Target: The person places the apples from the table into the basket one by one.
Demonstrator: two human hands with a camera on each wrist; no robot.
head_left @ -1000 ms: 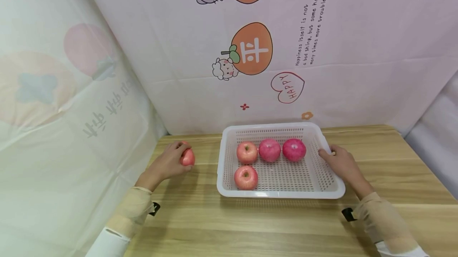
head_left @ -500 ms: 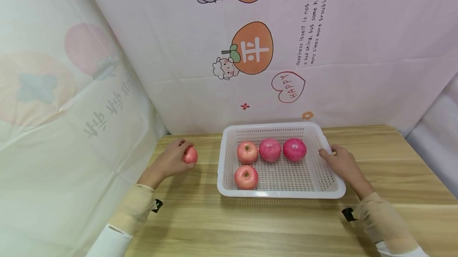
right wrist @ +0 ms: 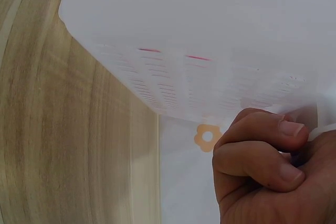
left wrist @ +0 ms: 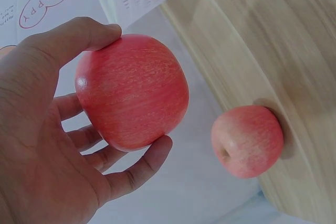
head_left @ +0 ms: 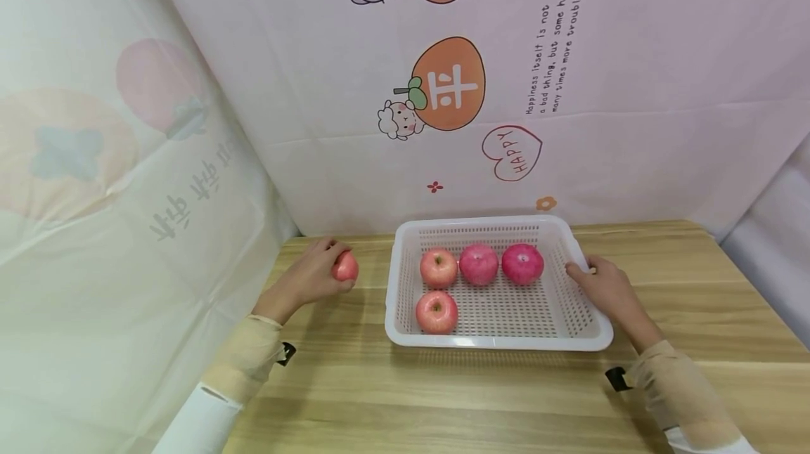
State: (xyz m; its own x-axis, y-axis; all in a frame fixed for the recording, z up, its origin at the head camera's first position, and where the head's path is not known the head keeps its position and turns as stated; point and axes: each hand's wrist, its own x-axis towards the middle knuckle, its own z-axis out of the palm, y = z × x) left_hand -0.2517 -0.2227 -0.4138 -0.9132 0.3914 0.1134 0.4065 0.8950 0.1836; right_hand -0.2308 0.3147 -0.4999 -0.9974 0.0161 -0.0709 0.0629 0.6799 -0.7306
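Sheer beige cuffs (head_left: 243, 352), white sleeves (head_left: 199, 422), small black wrist attachments (head_left: 287, 353)

Basket (head_left: 496, 343) on table (head_left: 380, 398), four fruits (head_left: 479, 264) inside, cloth (head_left: 316, 88) behind

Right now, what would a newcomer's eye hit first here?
Likely the white basket on the table, with four pink and red fruits inside: three across the back, one at front left. Next, the left hand holding a red apple left of the basket, and the right hand gripping its right side.
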